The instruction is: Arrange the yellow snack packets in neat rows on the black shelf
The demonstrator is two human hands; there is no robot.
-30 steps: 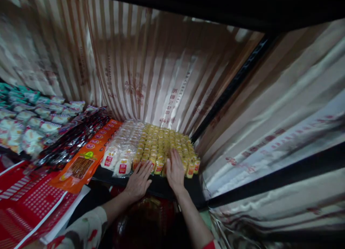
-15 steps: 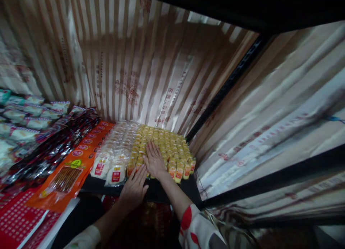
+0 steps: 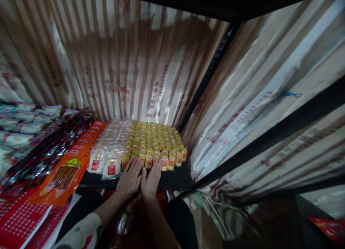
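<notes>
Rows of small yellow-wrapped snack packs (image 3: 153, 139) stand close together on a black shelf (image 3: 175, 179). My left hand (image 3: 129, 179) lies with fingers stretched out against the front of the rows, near their left end. Beside it, my right hand (image 3: 151, 179) also has its fingers straight, with the tips at the front packs. Neither hand grips anything. Just left of the yellow packs are rows of clear-wrapped white snack packs (image 3: 111, 164) with red labels.
An orange snack bag (image 3: 64, 173) lies left of the white packs, then dark shiny packages (image 3: 56, 148) and white-and-green packets (image 3: 29, 126). A striped, printed curtain (image 3: 121, 69) hangs behind. Black metal posts (image 3: 207, 80) frame the right corner.
My right hand has slid back from the top of the yellow packs to their front edge, beside my left hand. The view has shifted slightly right.
</notes>
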